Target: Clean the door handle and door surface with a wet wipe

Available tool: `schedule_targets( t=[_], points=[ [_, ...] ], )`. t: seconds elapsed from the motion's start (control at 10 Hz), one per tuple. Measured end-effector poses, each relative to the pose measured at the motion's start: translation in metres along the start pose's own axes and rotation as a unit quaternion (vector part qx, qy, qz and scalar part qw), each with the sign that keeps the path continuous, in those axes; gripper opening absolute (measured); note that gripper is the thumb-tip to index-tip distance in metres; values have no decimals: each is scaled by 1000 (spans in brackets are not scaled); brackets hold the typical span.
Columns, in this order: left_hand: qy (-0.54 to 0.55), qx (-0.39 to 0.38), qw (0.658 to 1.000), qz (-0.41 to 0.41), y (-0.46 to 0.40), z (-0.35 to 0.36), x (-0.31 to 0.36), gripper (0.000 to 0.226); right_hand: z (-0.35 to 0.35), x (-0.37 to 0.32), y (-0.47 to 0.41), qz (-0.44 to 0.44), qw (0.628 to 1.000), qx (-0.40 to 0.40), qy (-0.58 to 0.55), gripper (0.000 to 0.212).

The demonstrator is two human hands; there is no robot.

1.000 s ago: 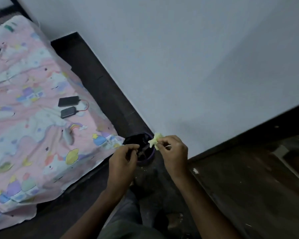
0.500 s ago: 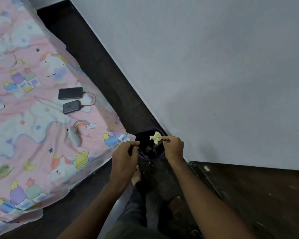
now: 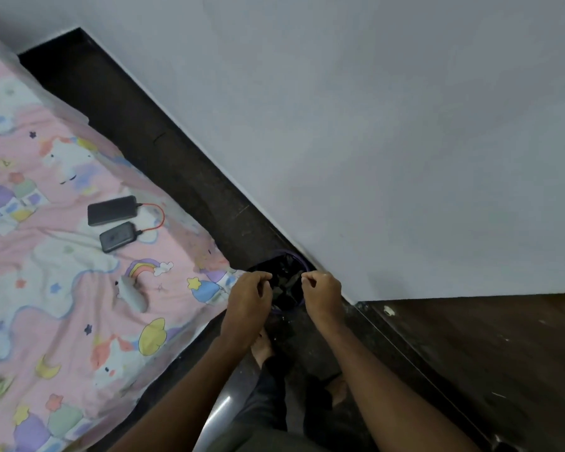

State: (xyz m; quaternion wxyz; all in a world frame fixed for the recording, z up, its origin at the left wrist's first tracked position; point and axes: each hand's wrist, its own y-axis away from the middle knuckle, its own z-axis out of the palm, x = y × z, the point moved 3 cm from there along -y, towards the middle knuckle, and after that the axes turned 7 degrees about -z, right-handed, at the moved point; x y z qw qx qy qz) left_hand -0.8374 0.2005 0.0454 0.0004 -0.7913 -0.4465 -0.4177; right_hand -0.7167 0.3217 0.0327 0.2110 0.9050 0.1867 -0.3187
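Note:
My left hand and my right hand hover side by side over a small bin with a purple rim and a black liner, which stands on the dark floor against the white wall. The fingers of both hands are curled in, and I see nothing between them. My left fingertips are close to the liner's near edge. No wet wipe shows in either hand; the bin's inside is too dark to make out. No door or door handle is in view.
A bed with a pink cartoon sheet fills the left side, carrying a phone and a power bank joined by a red cable. My bare feet stand just in front of the bin. Dark wood-toned floor spreads to the right.
The pale yellow wipe pinched in my right hand over the bin is gone from view. My right fingers have closed empty. The view has tilted further down.

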Motion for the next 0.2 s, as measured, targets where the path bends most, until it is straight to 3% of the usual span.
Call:
schedule_targets(
  t=[0.2],
  points=[
    [-20,-16,998,52,-19,-7,33,17,-34,-13,-2,-54,997,49,10,21]
  ],
)
